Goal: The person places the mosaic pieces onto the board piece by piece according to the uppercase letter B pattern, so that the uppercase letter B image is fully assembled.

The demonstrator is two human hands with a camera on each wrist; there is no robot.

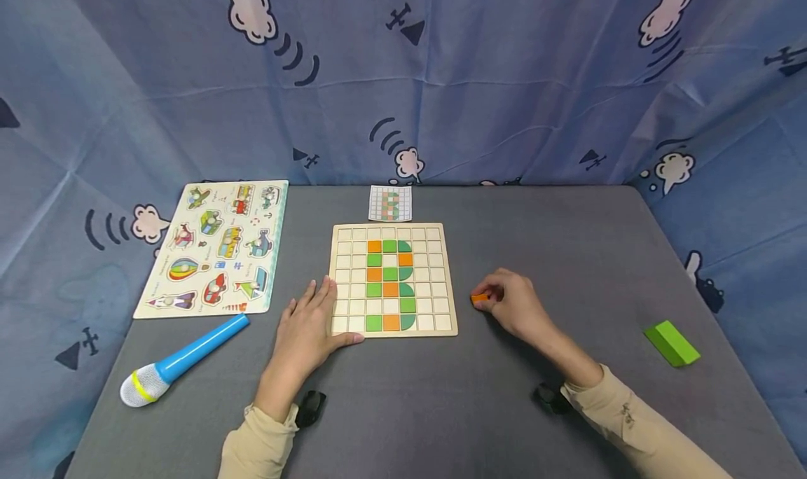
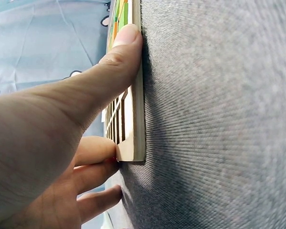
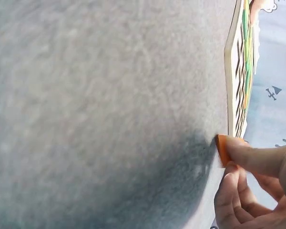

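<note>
A square wooden grid board [image 1: 449,311] lies on the table, its middle columns filled with orange, green and teal-and-green tiles. My left hand [image 1: 305,328] steadies its front left corner. The thumb [image 2: 126,43] rests along the front edge and the straight fingers touch the left side. Right of the board, my right hand [image 1: 513,304] pinches a small orange tile [image 3: 222,150] between thumb and fingers, just at the table top. Behind the board is a small pattern card [image 1: 390,204] with a similar coloured figure.
On the left lies a picture puzzle board [image 1: 217,248] with vehicle shapes. A blue toy microphone [image 1: 195,349] lies in front of it. At the far right sits a green block [image 1: 672,343]. A blue printed cloth [image 1: 492,66] hangs behind the grey table [image 1: 441,409].
</note>
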